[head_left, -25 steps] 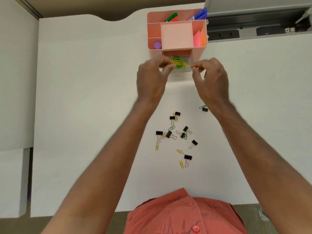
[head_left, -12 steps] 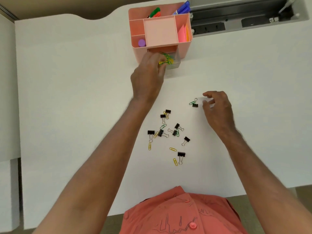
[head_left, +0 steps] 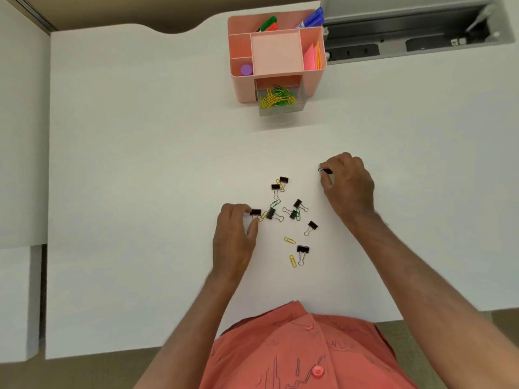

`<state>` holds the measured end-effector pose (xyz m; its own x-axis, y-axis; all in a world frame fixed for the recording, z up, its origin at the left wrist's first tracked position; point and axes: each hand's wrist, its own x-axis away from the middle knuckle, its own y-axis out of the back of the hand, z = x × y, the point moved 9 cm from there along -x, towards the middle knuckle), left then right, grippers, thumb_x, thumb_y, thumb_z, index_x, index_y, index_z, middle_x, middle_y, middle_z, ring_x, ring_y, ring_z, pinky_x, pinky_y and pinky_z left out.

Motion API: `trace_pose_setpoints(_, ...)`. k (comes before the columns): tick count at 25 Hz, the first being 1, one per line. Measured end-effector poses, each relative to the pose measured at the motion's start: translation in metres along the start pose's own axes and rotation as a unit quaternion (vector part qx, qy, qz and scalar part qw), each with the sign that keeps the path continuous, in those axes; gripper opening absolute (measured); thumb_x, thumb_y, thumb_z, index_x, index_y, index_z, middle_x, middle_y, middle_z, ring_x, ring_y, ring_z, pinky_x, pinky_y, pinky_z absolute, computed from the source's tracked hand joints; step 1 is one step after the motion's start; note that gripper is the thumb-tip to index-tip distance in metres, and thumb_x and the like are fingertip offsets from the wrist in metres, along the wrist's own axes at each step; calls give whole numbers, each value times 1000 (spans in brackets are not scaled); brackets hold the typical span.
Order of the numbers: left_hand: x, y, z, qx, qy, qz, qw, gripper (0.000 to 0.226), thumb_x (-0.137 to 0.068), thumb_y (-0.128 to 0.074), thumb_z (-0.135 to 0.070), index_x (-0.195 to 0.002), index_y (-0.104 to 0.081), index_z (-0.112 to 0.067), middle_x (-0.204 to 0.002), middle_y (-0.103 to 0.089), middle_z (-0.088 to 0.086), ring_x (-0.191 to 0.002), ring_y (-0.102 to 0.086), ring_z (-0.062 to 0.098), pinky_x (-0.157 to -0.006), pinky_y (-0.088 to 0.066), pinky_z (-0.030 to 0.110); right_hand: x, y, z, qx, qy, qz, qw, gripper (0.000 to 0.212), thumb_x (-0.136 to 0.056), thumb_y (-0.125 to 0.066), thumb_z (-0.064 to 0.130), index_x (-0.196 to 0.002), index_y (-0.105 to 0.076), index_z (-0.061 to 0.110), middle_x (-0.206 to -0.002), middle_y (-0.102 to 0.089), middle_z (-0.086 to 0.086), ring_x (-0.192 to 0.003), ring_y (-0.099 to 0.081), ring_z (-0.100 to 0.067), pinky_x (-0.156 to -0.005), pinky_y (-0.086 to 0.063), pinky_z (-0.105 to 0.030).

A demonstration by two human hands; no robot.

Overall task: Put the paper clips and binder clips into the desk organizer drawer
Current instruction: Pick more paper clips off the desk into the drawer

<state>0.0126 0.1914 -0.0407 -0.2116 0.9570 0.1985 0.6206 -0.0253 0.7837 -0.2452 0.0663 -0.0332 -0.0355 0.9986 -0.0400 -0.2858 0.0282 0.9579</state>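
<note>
The left hand (head_left: 234, 234) pinches a black binder clip (head_left: 255, 212) at the pile's left edge. The right hand (head_left: 348, 186), farther right, pinches another binder clip (head_left: 327, 171) with a green paper clip (head_left: 320, 169).

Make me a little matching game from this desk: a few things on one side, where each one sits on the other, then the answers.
Things:
1. purple cap
2. pink sticky notes
3. pile of yellow and green paper clips
4. blue marker

Places:
A. open clear drawer
B. back compartment
C. right compartment
D. front-left compartment

Pairs: 1-D, 2-C, 3-A, 4-B
</note>
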Motion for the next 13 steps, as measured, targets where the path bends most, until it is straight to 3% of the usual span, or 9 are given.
trace_pose_setpoints(4,9,-6,8,-29,45,27,998,18,-94,-72,-23,-107,-63,-14,-106,-59,-1,-99,-56,18,-80,-43,25,-1,2,4,68,3,-4,998,11,-87,-60,21,-92,-69,18,-94,-63,-3,-85,-58,-28,-63,-45,-38)
trace_pose_setpoints(7,5,-10,4,-52,56,56,996,5,-97,-66,-20,-98,-65,-16,-100,-61,-1,-97,-57,20,-80,-45,29,-2,2,3,93,4,20,995,10,-85,-60,21,-88,-68,17,-96,-63,-4,-89,-58,-30,-66,-42,-38)
trace_pose_setpoints(11,4,-13,-1,-69,50,73,994,10,-98,-58,-18,-90,-62,-19,-95,-57,-4,-92,-57,18,-75,-45,30,0,2,1,19,-3,70,997,6,-81,-69,20,-86,-69,19,-111,-61,-1,-103,-53,-29,-79,-40,-37)
trace_pose_setpoints(13,5,-11,-1,-64,48,63,995,10,-99,-55,-18,-92,-62,-21,-94,-58,-6,-90,-57,18,-74,-48,32,11,10,3,-66,1,58,996,7,-83,-68,18,-89,-64,19,-105,-61,1,-99,-52,-25,-78,-42,-35)
